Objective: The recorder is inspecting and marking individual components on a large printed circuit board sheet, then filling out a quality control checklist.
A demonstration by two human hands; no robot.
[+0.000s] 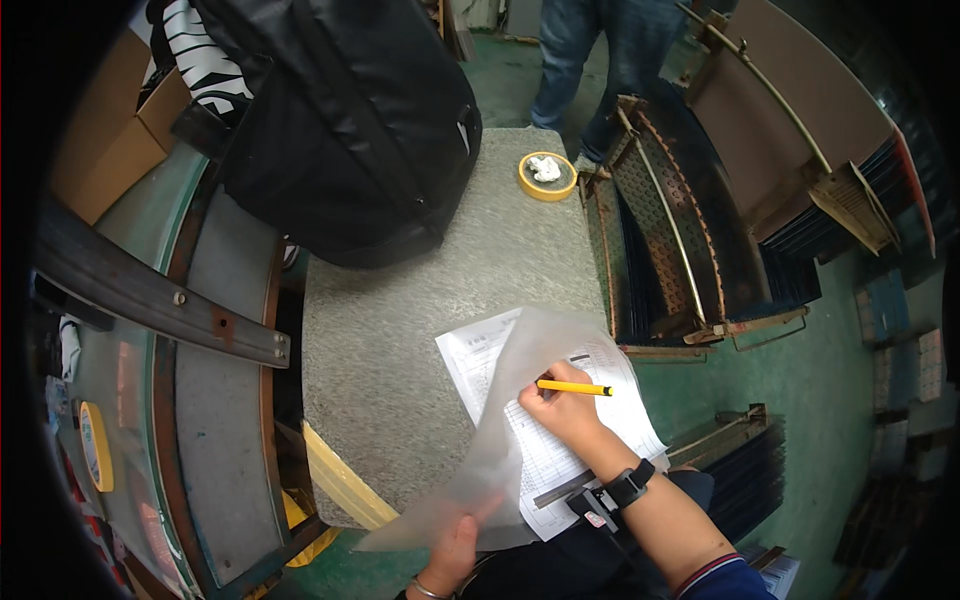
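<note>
My right hand (562, 412) is closed round a yellow pen (575, 387) with black ends. It rests on printed paper sheets with tables (612, 400) at the near right of the grey tabletop (390, 370). The pen's tip is hidden by my fingers. A translucent plastic cover (470, 490) is folded back over the left part of the papers. My left hand (455, 555) pinches the cover's near edge, thumb on top, with the fingers showing faintly through it. On my right wrist sits a black strap with a small device (600, 502).
A big black bag (350, 130) stands at the table's far left. A roll of yellow tape (547, 190) with crumpled white stuff lies at the far right corner. Metal racks (660, 220) stand right of the table, a steel bar (170, 290) left. Beyond, a person's jeans (570, 60) show.
</note>
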